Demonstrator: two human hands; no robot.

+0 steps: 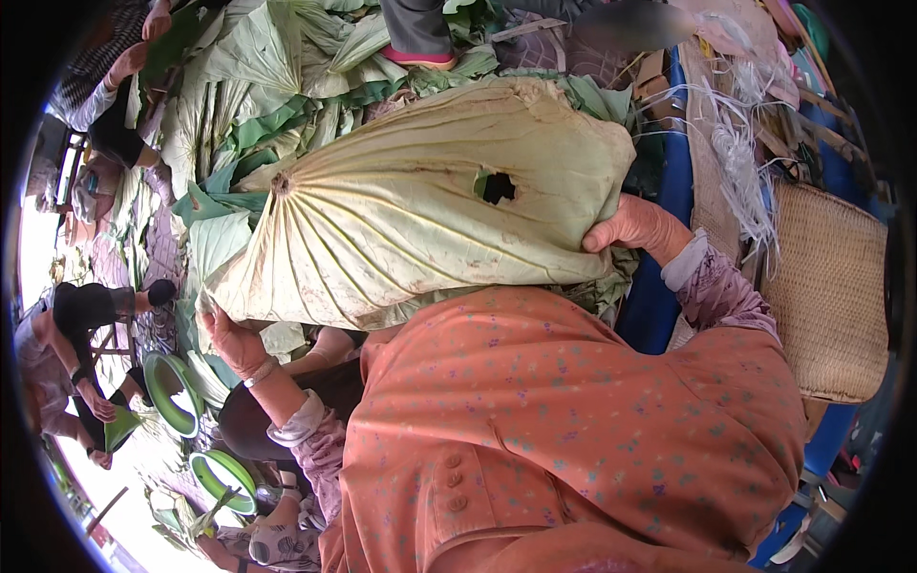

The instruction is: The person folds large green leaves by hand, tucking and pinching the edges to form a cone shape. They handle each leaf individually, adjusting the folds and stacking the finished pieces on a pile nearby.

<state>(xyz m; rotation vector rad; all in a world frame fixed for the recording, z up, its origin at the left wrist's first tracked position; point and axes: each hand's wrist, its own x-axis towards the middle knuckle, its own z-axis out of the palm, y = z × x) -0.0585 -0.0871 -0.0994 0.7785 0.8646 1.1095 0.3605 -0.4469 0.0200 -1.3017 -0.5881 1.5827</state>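
leaf: large pale grn-yellow fan-shaped veined leaf (pixel 411 224), held up in front of the wearer's torso, btwn both hands; ribs spread from a round brown hub nr its l. end; ragged dark hole r. of ctr, brownish patches at upper r. edge
l. hand: left bare hand (pixel 237 346) at leaf's lower l. corner; grip pinching the edge btwn thumb & fingers
r. hand: right bare hand (pixel 642 227) at leaf's r. edge; grip closed on it, thumb on near face, fingers mostly hidden behind
clothing: orange garment w/ small floral print (pixel 573 401), just below leaf
behind leaf: heap of loose grn & pale leaves (pixel 277 48), some folded; co-worker's grey trouser leg w/ red-pink shoe (pixel 420 59) among them
r. side: long blue strip (pixel 651 310) nr right hand; beyond it, tangle of white stringy strips (pixel 740 167) & tan woven basketry piece (pixel 826 291)
l. side: two round grn tubs (pixel 172 394), well apart from leaf; co-workers' arms & legs nr them, details small
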